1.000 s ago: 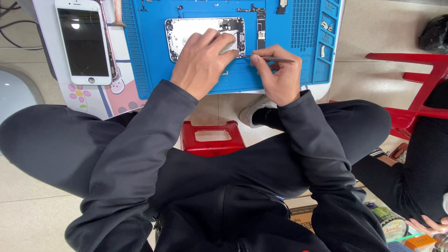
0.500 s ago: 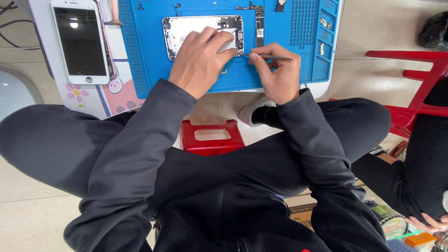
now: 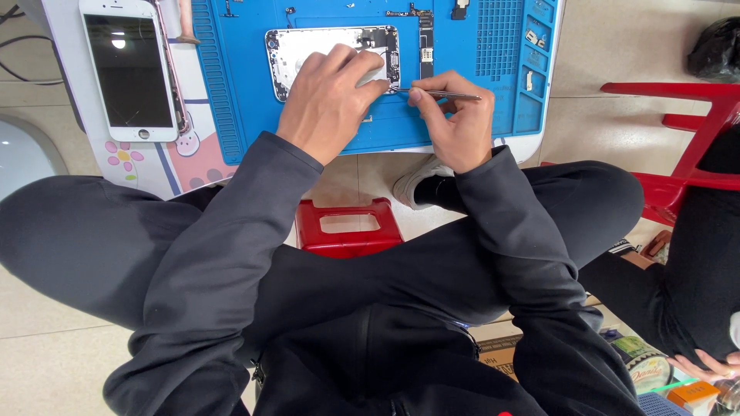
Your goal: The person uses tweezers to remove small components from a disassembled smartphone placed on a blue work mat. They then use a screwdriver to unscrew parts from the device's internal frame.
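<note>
While the left hand [image 3: 327, 104] presses flat on the opened phone shell [image 3: 308, 48], the right hand [image 3: 456, 115] pinches tweezers [image 3: 439, 94] at its edge.
Shell lies on the blue mat [image 3: 478, 115] on the tabletop; tray pockets [image 3: 530, 58] hold tiny parts, too small to identify. Left grip spread, hiding the shell's middle.

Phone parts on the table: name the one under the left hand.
The opened phone housing on the blue mat, under the left hand; the white-framed screen lies untouched beside the mat.
</note>
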